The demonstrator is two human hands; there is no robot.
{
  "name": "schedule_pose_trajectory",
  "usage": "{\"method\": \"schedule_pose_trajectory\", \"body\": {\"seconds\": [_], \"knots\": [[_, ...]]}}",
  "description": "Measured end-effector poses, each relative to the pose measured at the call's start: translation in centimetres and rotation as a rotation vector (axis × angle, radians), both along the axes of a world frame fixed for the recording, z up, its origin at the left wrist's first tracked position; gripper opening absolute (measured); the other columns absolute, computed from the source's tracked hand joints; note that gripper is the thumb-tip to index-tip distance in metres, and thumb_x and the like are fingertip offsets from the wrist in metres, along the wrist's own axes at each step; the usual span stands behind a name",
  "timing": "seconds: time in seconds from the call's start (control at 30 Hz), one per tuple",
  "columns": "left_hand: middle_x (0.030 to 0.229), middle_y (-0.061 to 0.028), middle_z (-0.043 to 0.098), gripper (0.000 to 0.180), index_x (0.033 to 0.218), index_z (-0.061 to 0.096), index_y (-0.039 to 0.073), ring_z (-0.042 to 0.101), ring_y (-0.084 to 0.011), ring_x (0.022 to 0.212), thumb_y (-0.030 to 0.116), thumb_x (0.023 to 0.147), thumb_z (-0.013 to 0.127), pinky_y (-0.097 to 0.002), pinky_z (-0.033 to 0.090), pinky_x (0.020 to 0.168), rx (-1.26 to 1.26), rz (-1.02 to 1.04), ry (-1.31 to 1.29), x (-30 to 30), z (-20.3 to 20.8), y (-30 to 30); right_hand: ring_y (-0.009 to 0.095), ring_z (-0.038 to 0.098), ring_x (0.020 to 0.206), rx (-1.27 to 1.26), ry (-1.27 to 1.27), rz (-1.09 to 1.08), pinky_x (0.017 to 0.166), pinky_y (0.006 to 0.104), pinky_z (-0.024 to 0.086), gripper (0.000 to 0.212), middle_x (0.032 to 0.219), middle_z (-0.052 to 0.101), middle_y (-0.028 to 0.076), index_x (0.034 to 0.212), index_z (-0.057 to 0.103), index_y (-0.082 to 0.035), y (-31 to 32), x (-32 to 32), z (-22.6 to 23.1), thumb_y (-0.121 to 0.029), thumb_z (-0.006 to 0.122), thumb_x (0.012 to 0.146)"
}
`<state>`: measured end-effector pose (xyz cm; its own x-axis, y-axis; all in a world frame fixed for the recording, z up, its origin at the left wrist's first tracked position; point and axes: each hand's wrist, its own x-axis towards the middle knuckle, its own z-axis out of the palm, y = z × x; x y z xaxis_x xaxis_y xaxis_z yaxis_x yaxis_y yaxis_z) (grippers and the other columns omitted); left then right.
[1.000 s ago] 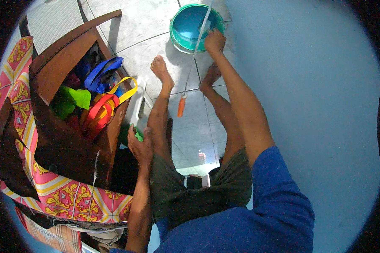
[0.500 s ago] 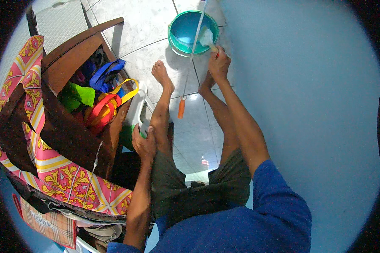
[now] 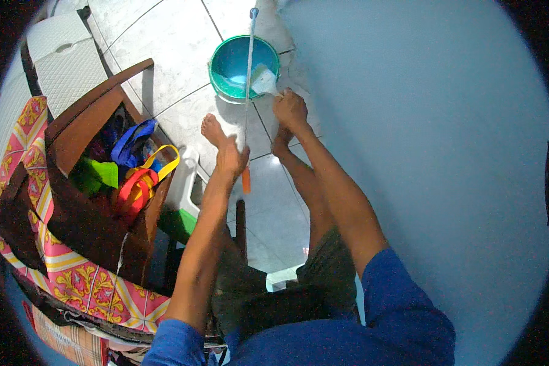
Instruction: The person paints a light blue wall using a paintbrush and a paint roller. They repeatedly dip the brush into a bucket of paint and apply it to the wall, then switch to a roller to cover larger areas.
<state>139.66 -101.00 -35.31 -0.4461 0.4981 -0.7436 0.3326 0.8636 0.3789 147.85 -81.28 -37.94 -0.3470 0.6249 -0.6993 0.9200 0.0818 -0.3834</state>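
A green bucket [image 3: 211, 74] with pale blue liquid inside stands on the tiled floor at the top middle. My right hand [image 3: 291, 110] is closed around the handle of a wide, white-headed paintbrush [image 3: 264, 81], whose head is at the bucket's right inner side. Across the bucket lies a long thin pole [image 3: 250, 56] with an orange grip [image 3: 246, 181] at its near end. Just above that grip, my left hand [image 3: 229, 159] appears closed around the pole; its fingers are partly hidden.
A pale blue wall [image 3: 421, 134] runs along my right side. On my left, a brown wooden piece of furniture [image 3: 82, 143] holds colourful bags and cloths, with a pink-and-yellow patterned covering [image 3: 88, 283] over it. A white and green container [image 3: 180, 183] stands beside my left leg.
My left hand has left my knee and moved forward to the pole, whose orange grip has swung right relative to the bucket. My right hand still holds the paintbrush. The view has shifted.
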Motion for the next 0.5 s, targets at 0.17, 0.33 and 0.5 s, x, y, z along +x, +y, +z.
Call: {"method": "schedule_pose_trajectory", "body": {"seconds": [0.17,0.33,0.5], "knots": [[0.080,-0.0166,0.061,0.037,0.086,0.065,0.011,0.053,-0.0381,0.085,0.043,0.068,0.063,-0.0450,0.041,0.078,-0.168,-0.267,0.307,-1.3,-2.4,6.9,0.040,0.058,0.083,0.062,0.009,0.034,0.073,0.0463,0.046,0.032,0.094,0.058,0.023,0.099,0.052,0.002,-0.7,1.3,0.3,-0.023,0.046,0.081],[0.079,-0.0154,0.058,0.031,0.082,0.065,0.015,0.053,-0.0348,0.084,0.044,0.069,0.061,-0.0443,0.041,0.075,-0.057,-0.162,0.448,-1.2,-7.1,5.2,0.038,0.059,0.080,0.169,-0.049,-0.001,0.068,0.0477,0.047,0.030,0.100,0.056,0.019,0.105,0.048,-0.001,-2.1,1.7,0.2,-0.022,0.045,0.084],[0.080,-0.0158,0.054,0.028,0.077,0.065,0.016,0.049,-0.0335,0.088,0.043,0.072,0.060,-0.0432,0.038,0.077,-0.121,-0.133,0.415,-1.2,-8.6,4.2,0.035,0.060,0.079,0.181,-0.092,0.021,0.065,0.0481,0.048,0.032,0.103,0.056,0.016,0.112,0.045,-0.004,-1.8,1.4,0.7,-0.022,0.042,0.086]]}}
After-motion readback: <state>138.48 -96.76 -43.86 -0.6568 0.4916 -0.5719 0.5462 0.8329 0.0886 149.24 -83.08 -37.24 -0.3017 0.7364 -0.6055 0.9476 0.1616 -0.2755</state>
